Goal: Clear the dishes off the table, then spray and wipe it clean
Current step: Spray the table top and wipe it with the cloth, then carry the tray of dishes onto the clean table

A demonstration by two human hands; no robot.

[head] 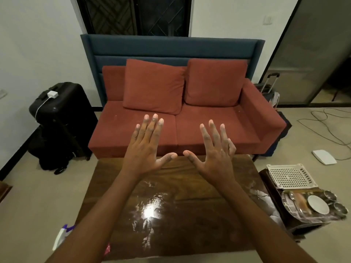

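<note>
Bare wood spans the table [180,221], with open floor [38,202] along its left side. A red sofa [171,126] crowds the far edge, a stand [307,227] of dishes [318,205] (white rack [290,176] beyond them) hems the right, and a spray bottle [60,237] flanks the near-left corner.

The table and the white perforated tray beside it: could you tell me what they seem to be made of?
The table looks like dark wood, glossy, perhaps varnished or wet: grain lines show and a light glares off it. The white tray seems moulded plastic, matte: a grid of holes.
</note>
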